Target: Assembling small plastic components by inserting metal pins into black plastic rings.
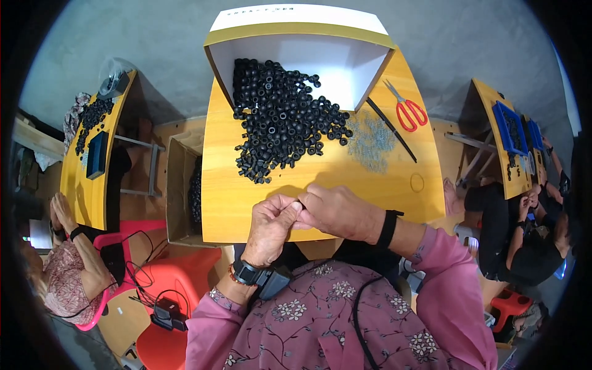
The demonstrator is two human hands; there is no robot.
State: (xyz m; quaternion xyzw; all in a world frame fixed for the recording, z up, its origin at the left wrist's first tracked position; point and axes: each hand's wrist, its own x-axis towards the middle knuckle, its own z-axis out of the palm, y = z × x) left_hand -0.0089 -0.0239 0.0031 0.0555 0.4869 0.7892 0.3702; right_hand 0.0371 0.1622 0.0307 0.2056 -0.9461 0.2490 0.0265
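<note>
Black rounded pieces (283, 120) lie heaped in front of me, partly inside a white box (354, 68) whose mouth faces me and partly out on the yellow tabletop (225, 200), with the loosest ones nearest my hands. My left hand (269, 221) and right hand (342, 211) meet over the table's near edge, touching each other, thumbs and forefingers pinched tight. Between the fingertips I have a small dark piece (302, 207), nearly all covered, so I cannot tell its shape; neither hand touches the heap. To the right of the heap is a scatter of tiny pale, greyish bits (371, 147), and a thin black rod (393, 131) slants just beside them. Farther right lie scissors with red handles (410, 115), blades pointing away from me, and nearer me a thin ring (417, 182) lies flat on the wood. I wear a black band (388, 228) on my right wrist and a dark device (256, 274) on my left. By the table's left side stands a cardboard carton (179, 203) with dark contents. Well off to my left, a person (74, 265) sits at another table (77, 197); to my right, blue trays (510, 127) rest on a third.
</note>
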